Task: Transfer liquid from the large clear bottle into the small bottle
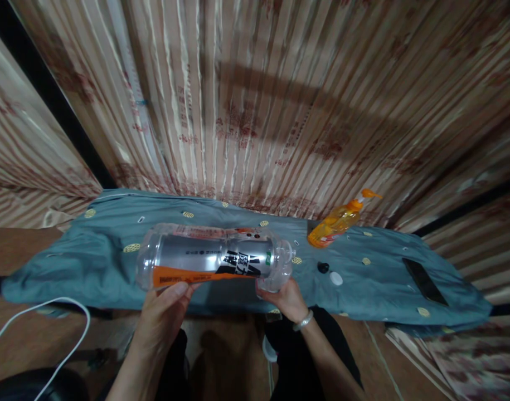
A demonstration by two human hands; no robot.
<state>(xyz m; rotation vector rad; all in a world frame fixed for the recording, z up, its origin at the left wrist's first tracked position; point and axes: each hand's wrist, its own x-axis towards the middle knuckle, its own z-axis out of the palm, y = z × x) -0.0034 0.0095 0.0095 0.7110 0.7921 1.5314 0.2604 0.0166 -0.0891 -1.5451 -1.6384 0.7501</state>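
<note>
A large clear plastic bottle [196,253] with a silver, black and orange label lies sideways in the air above the cloth, its neck to the right. My left hand [169,301] grips the bottle's lower side near the base, thumb along the orange strip. Around the shoulder by the neck is my right hand [286,298], closed on it from below; a bracelet circles that wrist. No cap shows on the bottle's mouth. To the right, a black cap [323,267] and a white cap [336,278] lie on the cloth.
A teal cloth [100,250] with yellow patterns covers the long narrow surface. Behind the caps stands a yellow pump bottle [336,223]. A dark phone [424,281] lies at the right. A patterned curtain [255,111] hangs behind. A white cable [85,317] loops at lower left.
</note>
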